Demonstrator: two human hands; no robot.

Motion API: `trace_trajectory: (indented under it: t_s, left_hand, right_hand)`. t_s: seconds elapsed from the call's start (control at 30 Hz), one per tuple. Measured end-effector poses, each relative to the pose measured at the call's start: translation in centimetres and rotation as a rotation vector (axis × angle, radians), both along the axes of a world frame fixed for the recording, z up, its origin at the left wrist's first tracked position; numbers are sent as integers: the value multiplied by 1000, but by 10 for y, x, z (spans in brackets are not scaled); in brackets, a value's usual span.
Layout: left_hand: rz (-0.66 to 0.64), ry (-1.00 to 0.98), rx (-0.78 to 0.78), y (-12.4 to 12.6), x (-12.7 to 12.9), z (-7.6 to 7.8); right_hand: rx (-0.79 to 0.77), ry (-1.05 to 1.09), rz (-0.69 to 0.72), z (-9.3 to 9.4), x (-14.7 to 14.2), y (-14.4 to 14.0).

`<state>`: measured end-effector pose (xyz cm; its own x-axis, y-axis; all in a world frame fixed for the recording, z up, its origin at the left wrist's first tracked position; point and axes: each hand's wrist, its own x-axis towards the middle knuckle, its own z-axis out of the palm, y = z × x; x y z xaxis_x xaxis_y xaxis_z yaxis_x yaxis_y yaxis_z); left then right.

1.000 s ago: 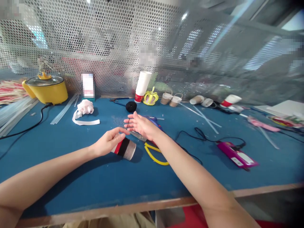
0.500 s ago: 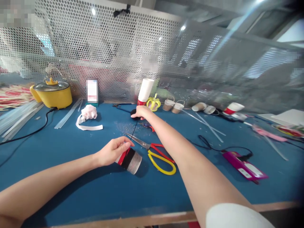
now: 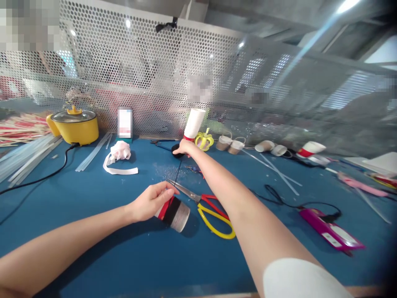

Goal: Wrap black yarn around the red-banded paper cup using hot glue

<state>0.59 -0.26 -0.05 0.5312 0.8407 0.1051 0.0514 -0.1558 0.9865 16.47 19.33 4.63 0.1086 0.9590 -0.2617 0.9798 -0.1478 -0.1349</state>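
Head view: left hand [image 3: 151, 202] curled around red-and-black wrapped paper cup [image 3: 173, 212] lying on blue table [image 3: 93, 231], beside yellow-handled scissors [image 3: 208, 205]. Right hand [image 3: 184, 147] stretched far, fingers closed over black yarn ball [image 3: 175, 150]; thin black thread [image 3: 177, 174] between both.

Matt blue tabletop [image 3: 93, 231], perforated metal screen [image 3: 124, 62].

On the worktop [image 3: 93, 231], the cooking pot [image 3: 76, 127] sits upper left; the scissors [image 3: 211, 207] lie at centre, right of the paper cup [image 3: 173, 211]; the cup stack [image 3: 194, 123] stands behind them.
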Motion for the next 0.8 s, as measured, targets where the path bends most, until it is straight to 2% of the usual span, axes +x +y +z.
trace_trajectory:
  t_s: [0.17, 0.33, 0.53, 0.67, 0.8]
  left_hand:
    - [-11, -8, -7, -1, 0, 0]
    - [9, -2, 11, 1, 0, -1]
    - [31, 43, 34, 2, 0, -1]
    - [52, 60, 41, 2, -1, 1]
    - [127, 63, 22, 4, -2, 0]
  right_hand:
    - [57, 142, -26, -6, -1, 2]
    - [190, 378, -51, -1, 0, 8]
    - [264, 619, 63, 4, -1, -19]
    - [339, 580, 82, 7, 11, -45]
    - [376, 376, 61, 5, 46, -69]
